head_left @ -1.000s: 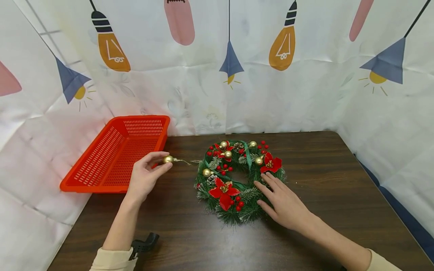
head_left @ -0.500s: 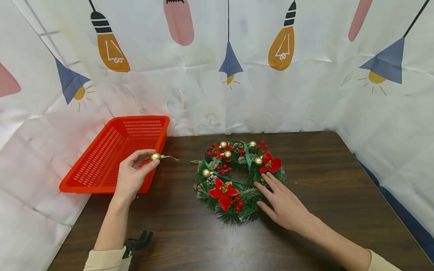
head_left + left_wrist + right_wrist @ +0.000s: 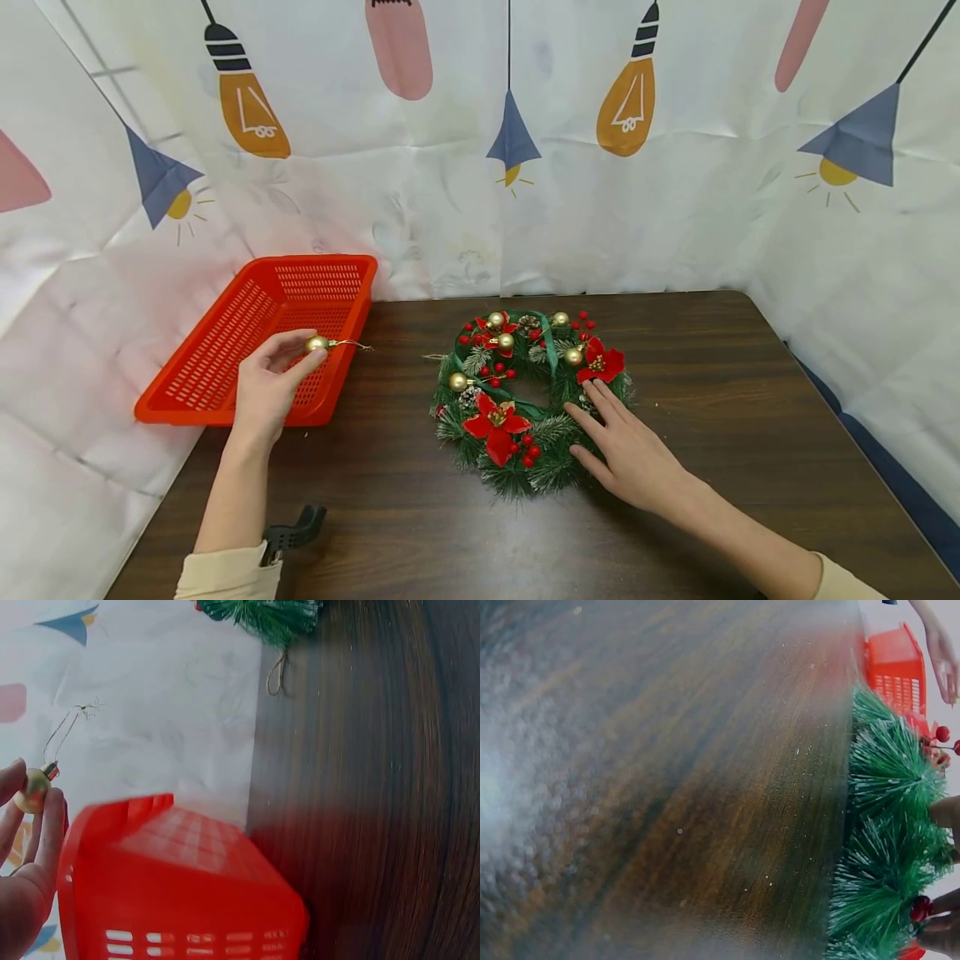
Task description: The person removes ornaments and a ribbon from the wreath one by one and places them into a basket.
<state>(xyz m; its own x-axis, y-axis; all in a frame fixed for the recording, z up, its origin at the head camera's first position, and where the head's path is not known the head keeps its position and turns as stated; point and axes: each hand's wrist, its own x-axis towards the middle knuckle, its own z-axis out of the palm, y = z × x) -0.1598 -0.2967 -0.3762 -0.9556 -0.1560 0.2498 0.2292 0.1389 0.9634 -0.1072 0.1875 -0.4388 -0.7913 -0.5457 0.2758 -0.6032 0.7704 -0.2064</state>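
My left hand (image 3: 272, 379) pinches a small gold bauble (image 3: 317, 343) between thumb and fingers, over the front right side of the red basket (image 3: 341, 367). A thin string loop trails from the bauble's cap, clearly seen in the left wrist view above the gold ball (image 3: 33, 792). On the table lies a green wreath (image 3: 551, 475) trimmed with red flowers, red berries, pine cones, a green ribbon and several gold baubles. Across its right side my right hand (image 3: 626, 450) rests with fingers spread. In the right wrist view its fingers (image 3: 946, 922) touch the green needles.
The dark wooden table (image 3: 420, 533) meets a white curtain (image 3: 420, 208) printed with lamps and bulbs along its back and sides. A twine loop (image 3: 276, 675) sticks out from the wreath's left edge. A black strap piece (image 3: 296, 532) juts from the left wrist.
My left hand has carried the gold bauble leftward, away from the wreath to over the basket's right side. My right hand and the wreath have stayed in place.
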